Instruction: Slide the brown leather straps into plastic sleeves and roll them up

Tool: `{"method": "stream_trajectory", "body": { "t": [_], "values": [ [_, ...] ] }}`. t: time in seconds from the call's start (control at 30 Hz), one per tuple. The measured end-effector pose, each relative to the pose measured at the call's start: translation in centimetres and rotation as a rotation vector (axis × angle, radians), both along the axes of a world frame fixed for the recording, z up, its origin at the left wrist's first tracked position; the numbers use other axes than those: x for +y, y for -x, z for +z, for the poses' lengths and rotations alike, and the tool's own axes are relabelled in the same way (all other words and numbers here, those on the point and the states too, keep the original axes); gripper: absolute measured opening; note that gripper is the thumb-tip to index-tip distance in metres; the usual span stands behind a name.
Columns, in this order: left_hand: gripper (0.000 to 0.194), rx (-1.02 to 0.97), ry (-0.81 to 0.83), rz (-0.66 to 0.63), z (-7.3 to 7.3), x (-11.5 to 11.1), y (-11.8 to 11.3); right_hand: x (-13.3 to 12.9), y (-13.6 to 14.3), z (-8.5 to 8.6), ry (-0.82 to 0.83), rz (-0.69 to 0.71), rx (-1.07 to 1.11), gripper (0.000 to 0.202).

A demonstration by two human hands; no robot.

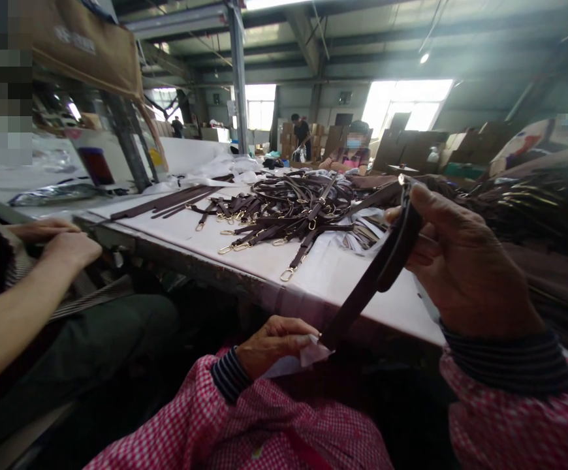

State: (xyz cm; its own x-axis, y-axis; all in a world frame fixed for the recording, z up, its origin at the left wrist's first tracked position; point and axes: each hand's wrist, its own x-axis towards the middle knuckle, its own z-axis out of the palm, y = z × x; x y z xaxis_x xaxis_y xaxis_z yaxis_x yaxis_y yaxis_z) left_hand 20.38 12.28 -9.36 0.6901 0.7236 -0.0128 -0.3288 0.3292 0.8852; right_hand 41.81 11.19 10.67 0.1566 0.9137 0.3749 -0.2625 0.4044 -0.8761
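Note:
A dark brown strap (362, 294) stretches slantwise between my two hands, above the front edge of the table. My right hand (470, 261) pinches its upper end, where the strap folds over into a loop. Lower down, my left hand (279, 343) has its fingers closed around a piece of thin white wrapping (316, 352) at the strap's lower end. Whether the left fingers press on the strap itself is hidden by the wrapping. Beyond my hands, a heap of similar brown straps (294, 202) with gold-coloured clips lies on the white table (190, 251).
Long flat brown strips (166, 199) lie on the table's left part, with crumpled clear plastic (230, 168) behind. At left sits a co-worker, whose hands (71, 245) are near the table edge. A dark pile of straps (548, 222) rises at right. Cardboard boxes (406, 150) stand farther back.

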Motion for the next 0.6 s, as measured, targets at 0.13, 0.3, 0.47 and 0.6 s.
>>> {"method": "stream_trajectory", "body": {
  "t": [0.13, 0.3, 0.47, 0.6],
  "values": [
    [0.042, -0.023, 0.038, -0.021, -0.3, -0.5, 0.8, 0.1, -0.3, -0.2, -0.018, -0.044, 0.029, 0.012],
    [0.029, -0.042, 0.051, -0.005, -0.8, -0.4, 2.3, 0.4, 0.3, -0.6, -0.003, -0.116, 0.001, 0.003],
    [0.024, -0.075, 0.032, -0.030, -1.0, 0.2, 3.5, 0.7, 0.6, -1.4, 0.005, -0.139, -0.024, 0.009],
    [0.030, -0.002, -0.022, -0.012, -1.8, 0.9, 4.0, 1.2, 0.3, -2.2, -0.009, -0.143, -0.009, 0.010]
  ]
}}
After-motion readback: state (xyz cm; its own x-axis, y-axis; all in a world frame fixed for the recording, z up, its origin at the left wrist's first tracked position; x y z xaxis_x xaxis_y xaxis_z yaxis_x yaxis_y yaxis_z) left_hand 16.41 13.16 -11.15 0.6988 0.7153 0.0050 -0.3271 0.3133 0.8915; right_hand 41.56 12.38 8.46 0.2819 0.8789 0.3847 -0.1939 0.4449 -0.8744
